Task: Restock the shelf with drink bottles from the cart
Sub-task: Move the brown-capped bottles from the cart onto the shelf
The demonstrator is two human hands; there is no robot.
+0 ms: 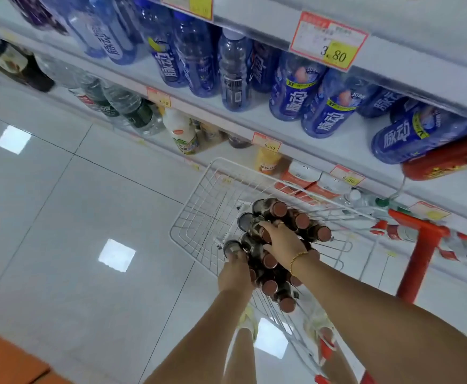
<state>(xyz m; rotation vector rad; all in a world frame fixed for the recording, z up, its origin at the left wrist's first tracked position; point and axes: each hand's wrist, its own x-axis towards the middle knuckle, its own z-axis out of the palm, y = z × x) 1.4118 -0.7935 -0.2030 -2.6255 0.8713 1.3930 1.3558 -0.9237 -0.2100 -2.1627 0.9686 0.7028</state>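
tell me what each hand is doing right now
Left hand: grips a dark brown round bottle in the white wire cart.
Right hand: grips a second dark bottle by its copper-coloured cap.

Single wide-angle view, worn on my head.
It faces forward and steeply down, close above the white wire cart (196, 209), with the white metal shelf (256, 116) slanting across the top.

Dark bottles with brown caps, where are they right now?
Head view, lower centre: the dark bottles lie piled in the wire cart, with the left hand and right hand on them, below the blue bottles.
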